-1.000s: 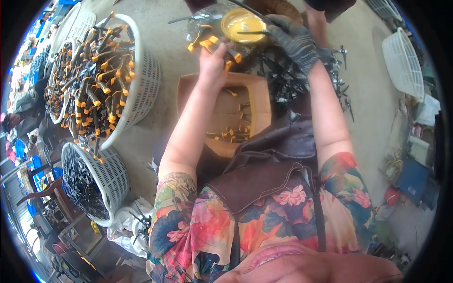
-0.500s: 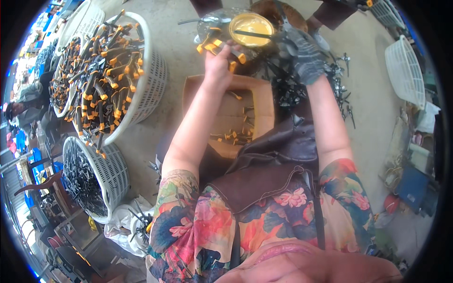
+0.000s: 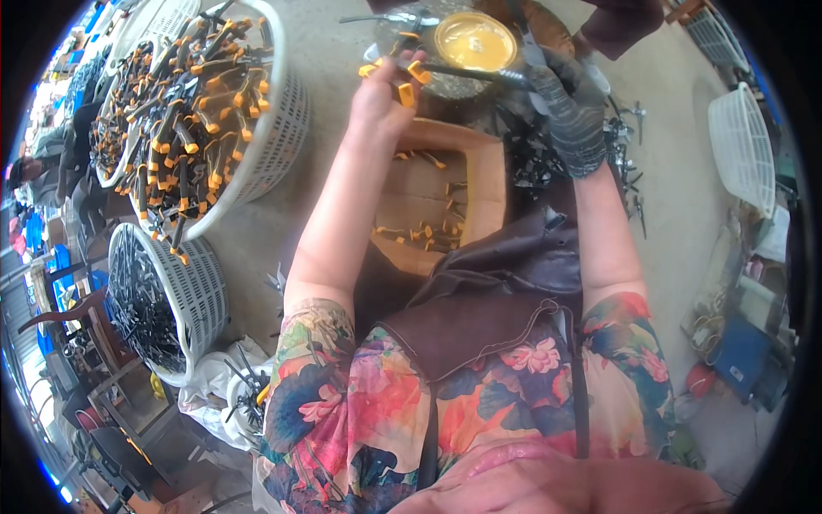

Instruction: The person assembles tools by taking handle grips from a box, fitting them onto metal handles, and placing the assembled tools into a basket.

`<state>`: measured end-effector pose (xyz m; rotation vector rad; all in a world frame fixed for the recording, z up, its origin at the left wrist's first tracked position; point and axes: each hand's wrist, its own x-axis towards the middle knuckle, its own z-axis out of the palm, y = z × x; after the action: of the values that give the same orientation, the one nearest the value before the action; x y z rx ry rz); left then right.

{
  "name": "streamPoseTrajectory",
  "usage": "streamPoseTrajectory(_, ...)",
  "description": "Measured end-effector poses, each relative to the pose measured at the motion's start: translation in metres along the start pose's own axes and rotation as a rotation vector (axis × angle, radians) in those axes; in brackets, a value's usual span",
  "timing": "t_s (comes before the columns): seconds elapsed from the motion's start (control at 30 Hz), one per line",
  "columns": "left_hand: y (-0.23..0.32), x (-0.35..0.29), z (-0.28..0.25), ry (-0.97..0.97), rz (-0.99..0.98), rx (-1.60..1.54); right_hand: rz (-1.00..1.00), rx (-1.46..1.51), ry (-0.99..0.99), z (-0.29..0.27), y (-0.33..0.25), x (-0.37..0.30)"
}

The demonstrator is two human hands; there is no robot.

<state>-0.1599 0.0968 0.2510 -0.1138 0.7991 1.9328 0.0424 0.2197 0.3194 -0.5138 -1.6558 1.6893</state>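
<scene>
My left hand (image 3: 383, 98) is closed around several orange-and-black handle grips (image 3: 406, 91) near the top of the view. My right hand (image 3: 575, 116), in a grey striped glove, grips a metal-headed hand tool (image 3: 533, 79) of a kind I cannot make out. Its black handle (image 3: 467, 74) points left, and its tip meets an orange grip end (image 3: 419, 72) at my left fingers. Just beyond this handle stands a round tub of yellow paste (image 3: 475, 43). Below my left hand, an open cardboard box (image 3: 486, 193) holds loose orange-and-black grips (image 3: 438, 231).
Dark metal tool parts (image 3: 527, 154) are piled beside the box. At left, a large white basket (image 3: 282, 128) is heaped with orange-handled tools, with a smaller basket (image 3: 204, 283) of black parts nearer. Another white basket (image 3: 741, 150) stands at right. A person's dark-clothed leg (image 3: 621, 26) is at the top.
The tool's black handle has moved from over the yellow tub to its near side, its tip now at a grip in my left hand. Both hands are slightly lower in view.
</scene>
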Motion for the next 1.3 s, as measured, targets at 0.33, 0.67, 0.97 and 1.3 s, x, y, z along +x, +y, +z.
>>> streamPoseTrajectory(0.33, -0.007, -0.003, 0.003, 0.046, 0.134, 0.102, -0.049, -0.218, -0.050, 0.006, 0.002, -0.005)
streamPoseTrajectory(0.67, -0.067, -0.038, 0.041, 0.325, 0.195, 0.224, -0.389, -0.525, -0.086, 0.027, 0.045, 0.000)
streamPoseTrajectory(0.97, -0.040, -0.039, 0.029, 0.165, 0.116, 0.158, 0.033, -0.038, -0.118, 0.004, 0.028, 0.018)
streamPoseTrajectory(1.3, -0.063, -0.054, 0.046, 0.125, 0.522, 0.381, -0.462, -1.150, -0.150, -0.011, 0.013, -0.004)
